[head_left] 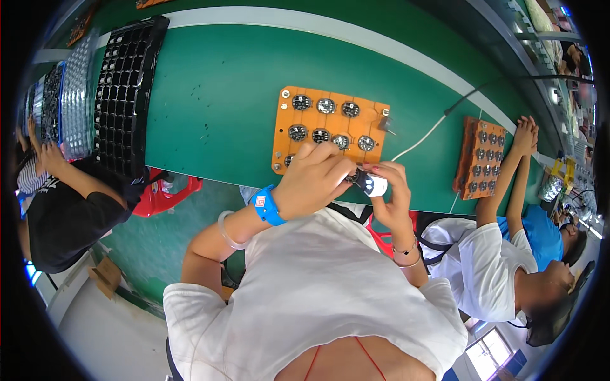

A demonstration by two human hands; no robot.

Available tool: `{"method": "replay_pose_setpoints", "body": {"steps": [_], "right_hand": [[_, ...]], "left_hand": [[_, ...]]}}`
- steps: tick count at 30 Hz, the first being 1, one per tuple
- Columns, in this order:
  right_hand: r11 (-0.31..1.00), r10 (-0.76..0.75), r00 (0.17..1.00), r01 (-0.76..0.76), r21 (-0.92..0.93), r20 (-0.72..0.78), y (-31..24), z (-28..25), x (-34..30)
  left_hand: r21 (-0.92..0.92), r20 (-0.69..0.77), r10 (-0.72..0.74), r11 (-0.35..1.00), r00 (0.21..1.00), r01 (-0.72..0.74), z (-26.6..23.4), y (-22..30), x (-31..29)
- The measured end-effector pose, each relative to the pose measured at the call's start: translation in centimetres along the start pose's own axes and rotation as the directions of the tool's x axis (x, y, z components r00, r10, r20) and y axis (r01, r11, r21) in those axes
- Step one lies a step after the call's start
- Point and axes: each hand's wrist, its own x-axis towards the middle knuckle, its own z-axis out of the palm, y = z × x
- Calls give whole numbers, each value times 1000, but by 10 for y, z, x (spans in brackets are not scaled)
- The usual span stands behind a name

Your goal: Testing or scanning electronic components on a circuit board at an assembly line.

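My left hand (316,181), with a blue band on its wrist, has its fingers pinched at the near edge of an orange tray (306,152). Between its fingertips and my right hand is a small dark part, too small to name. My right hand (395,197) grips a small rounded white-and-black piece (375,184) with two pale dots on its dark side. Both hands meet at this piece, just above the table's near edge. Round black-and-silver parts (326,106) sit in rows in the tray; my left hand hides some of the nearest row.
A thin white cable (419,143) runs from the upper right down to behind my right fingers. On the green table (216,95), a black gridded tray (124,89) stands at left. Stacked orange trays (481,159) lie at right, beside another person's arms. Co-workers sit on both sides.
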Motion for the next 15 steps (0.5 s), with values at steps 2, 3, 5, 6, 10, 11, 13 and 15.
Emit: {"method": "replay_pose_setpoints", "body": {"steps": [2,3,5,6,10,11,13,15], "right_hand": [[999,21,999,-20,26,-38,2,1,-1],[998,46,998,-44,38,-33,2,-1,-2],[996,76,996,-75,49,-36,4,-2,-8],[981,138,988,-126,146,-69,7,-2,-14],[949,235,962,-196,247,-141,9,-14,-26],[949,240,959,-199,246,-150,10,-17,-27],[966,230,967,-214,144,-106,12,-21,-28],[974,212,973,-203,106,-92,13,-21,-28]], "left_hand": [[-25,-41,-18,1000,999,17,-1,1,2],[-27,-38,-13,1000,999,12,0,1,3],[11,-12,-29,1000,999,29,0,1,2],[8,-6,-22,1000,1000,22,2,-2,1],[202,110,-12,979,994,-11,6,-2,3],[164,103,10,986,995,-27,7,1,6],[136,109,47,989,993,-61,18,2,10],[196,129,107,972,986,-131,32,-4,11]]}}
